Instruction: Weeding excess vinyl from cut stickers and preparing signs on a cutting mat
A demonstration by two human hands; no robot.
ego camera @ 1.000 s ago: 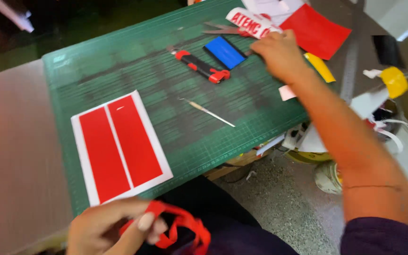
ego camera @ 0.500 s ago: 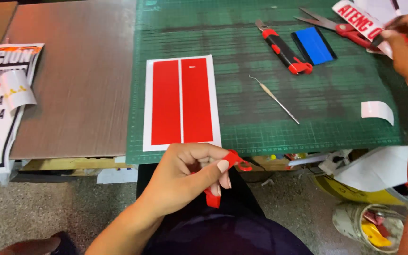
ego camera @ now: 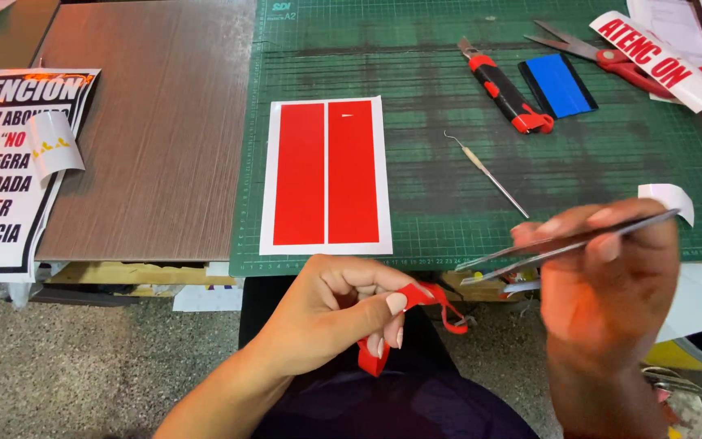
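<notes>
Both hands sit below the near edge of the mat (ego camera: 481, 179), over my lap. Left hand (ego camera: 331, 313) is pinched shut on a curled red strip (ego camera: 416, 313), thumb and forefinger gripping one end so the sticky scrap hangs clear of the table rather than catching on anything. Right hand (ego camera: 603, 284) is clamped on thin flat sheets (ego camera: 566, 242), held edge-on to the camera with fingers on top and thumb beneath; I judge they are held level to keep them from bending, though I cannot tell what is on them.

On the mat lies a white sheet with two red panels (ego camera: 327, 173), squared to the grid lines and close to the near edge, within easy reach. A weeding pick (ego camera: 485, 173) rests just right of it, well apart from the knife (ego camera: 504, 88), the blue squeegee (ego camera: 558, 85) and the scissors (ego camera: 603, 55) lined up at the far side. A curled white scrap (ego camera: 668, 199) sits near the right hand. A printed poster (ego camera: 10, 162) hangs over the board (ego camera: 148, 122) at left.

Against half a second ago, the right hand has come back from the far right corner to the near edge, now carrying the sheets. The left hand keeps its pinch on the strip in almost the same spot. A second ago the view was swung round and the right hand was reaching among the far tools.
</notes>
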